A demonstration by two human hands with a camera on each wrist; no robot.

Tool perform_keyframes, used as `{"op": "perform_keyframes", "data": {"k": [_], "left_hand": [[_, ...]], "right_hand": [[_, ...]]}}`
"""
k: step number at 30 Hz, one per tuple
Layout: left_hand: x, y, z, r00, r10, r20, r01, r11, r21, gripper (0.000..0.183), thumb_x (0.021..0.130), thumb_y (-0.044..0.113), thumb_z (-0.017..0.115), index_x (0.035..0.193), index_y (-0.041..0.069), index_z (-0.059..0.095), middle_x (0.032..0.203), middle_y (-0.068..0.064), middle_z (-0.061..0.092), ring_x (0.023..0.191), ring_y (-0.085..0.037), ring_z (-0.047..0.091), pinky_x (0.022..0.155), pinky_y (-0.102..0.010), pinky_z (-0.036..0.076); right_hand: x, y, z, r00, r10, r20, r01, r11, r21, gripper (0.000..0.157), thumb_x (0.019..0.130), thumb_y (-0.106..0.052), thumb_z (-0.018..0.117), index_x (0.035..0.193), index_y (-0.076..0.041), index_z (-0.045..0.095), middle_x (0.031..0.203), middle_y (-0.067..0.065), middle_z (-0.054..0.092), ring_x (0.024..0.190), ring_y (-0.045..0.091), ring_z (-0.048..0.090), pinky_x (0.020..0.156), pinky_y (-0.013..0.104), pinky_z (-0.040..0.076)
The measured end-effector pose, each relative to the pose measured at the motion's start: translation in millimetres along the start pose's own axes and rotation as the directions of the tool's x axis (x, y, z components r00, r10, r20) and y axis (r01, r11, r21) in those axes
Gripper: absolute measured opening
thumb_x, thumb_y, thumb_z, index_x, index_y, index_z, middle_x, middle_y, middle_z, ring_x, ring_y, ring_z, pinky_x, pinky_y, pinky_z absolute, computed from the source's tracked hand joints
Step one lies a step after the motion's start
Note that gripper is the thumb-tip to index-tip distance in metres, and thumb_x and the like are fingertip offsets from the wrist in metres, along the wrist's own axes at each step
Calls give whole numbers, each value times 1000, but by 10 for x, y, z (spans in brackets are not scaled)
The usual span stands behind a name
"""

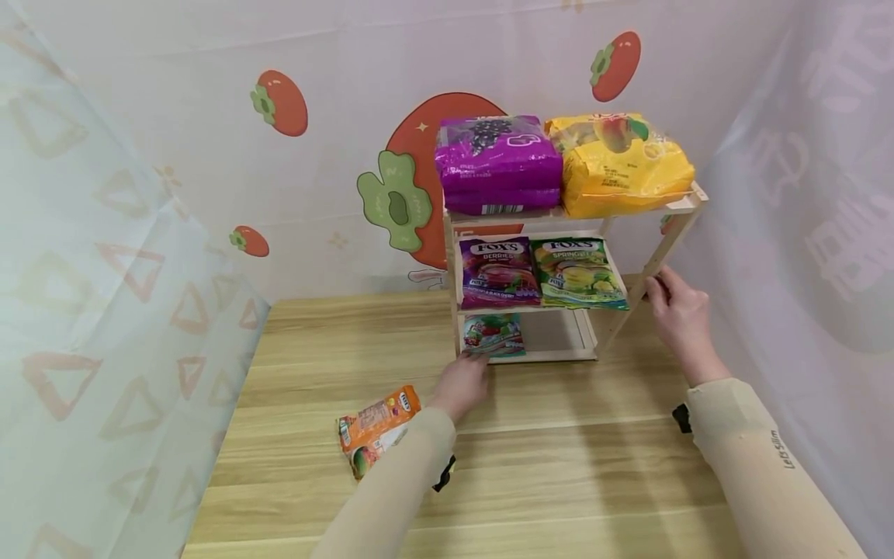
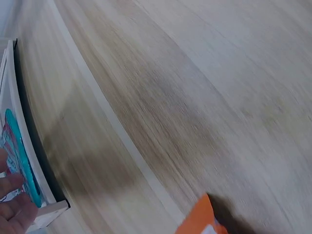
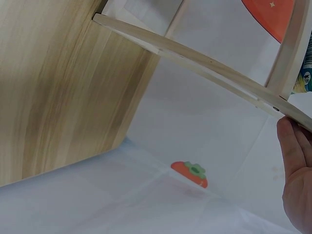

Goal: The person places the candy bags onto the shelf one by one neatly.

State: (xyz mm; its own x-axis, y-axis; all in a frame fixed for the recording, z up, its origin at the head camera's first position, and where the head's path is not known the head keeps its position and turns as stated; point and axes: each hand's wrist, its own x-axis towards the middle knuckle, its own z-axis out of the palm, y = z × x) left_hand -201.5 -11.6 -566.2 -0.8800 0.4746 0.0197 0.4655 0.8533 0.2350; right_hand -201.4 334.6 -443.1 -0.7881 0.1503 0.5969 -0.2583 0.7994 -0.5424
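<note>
In the head view my left hand [image 1: 462, 385] is at the front left corner of a wooden rack's bottom shelf [image 1: 552, 359]. A teal candy bag [image 1: 494, 335] lies on that shelf, and my left fingers [image 2: 10, 184] overlap its near end in the left wrist view. My right hand [image 1: 680, 314] is at the rack's right front post [image 1: 649, 272]. Seen from the right wrist, straight fingers [image 3: 291, 146] rest against the post, with the thumb hidden. An orange candy bag [image 1: 377, 423] lies on the table beside my left forearm.
The middle shelf holds a berries candy bag [image 1: 499, 272] and a green-yellow candy bag [image 1: 578, 272]. On top sit a large purple bag [image 1: 499, 167] and a large yellow bag [image 1: 621, 167]. Printed cloth walls [image 1: 335, 155] stand behind and beside the wooden table [image 1: 545, 481].
</note>
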Motion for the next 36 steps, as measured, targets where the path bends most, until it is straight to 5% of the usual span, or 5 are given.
{"op": "perform_keyframes", "data": {"k": [8, 18, 25, 36], "left_hand": [[-152, -101, -120, 998, -25, 64, 26, 1000, -8, 13, 99, 18, 63, 99, 12, 74, 85, -2, 73, 73, -17, 66, 70, -36, 59], [-424, -373, -324, 996, -60, 73, 60, 998, 9, 26, 99, 14, 58, 118, 8, 75, 104, -6, 78, 87, -21, 73, 77, -41, 61], [-548, -562, -463, 988, -104, 115, 105, 994, -7, 23, 104, 14, 55, 112, 6, 75, 89, -6, 75, 59, -12, 58, 60, -34, 55], [-745, -842, -496, 989, -141, -38, 142, 989, 38, 17, 96, 7, 60, 104, 3, 75, 86, -10, 75, 96, -36, 66, 79, -47, 60]], "right_hand": [[-3, -18, -10, 1000, 18, 14, -18, 1000, 7, 19, 104, -8, 58, 114, 6, 65, 95, 29, 73, 78, -37, 37, 70, -5, 29], [-15, -15, -1, 1000, 6, 16, -6, 1000, 6, 19, 104, -7, 58, 114, 7, 65, 95, 29, 73, 79, -37, 36, 69, -5, 28], [-13, -4, -14, 1000, -4, 6, 4, 1000, 0, 18, 104, -7, 58, 114, 6, 65, 94, 29, 73, 80, -37, 35, 70, -5, 28], [-14, -16, -15, 1000, 0, 11, 0, 1000, 1, 18, 104, -7, 58, 115, 6, 65, 94, 29, 73, 79, -35, 36, 68, -4, 28]]}}
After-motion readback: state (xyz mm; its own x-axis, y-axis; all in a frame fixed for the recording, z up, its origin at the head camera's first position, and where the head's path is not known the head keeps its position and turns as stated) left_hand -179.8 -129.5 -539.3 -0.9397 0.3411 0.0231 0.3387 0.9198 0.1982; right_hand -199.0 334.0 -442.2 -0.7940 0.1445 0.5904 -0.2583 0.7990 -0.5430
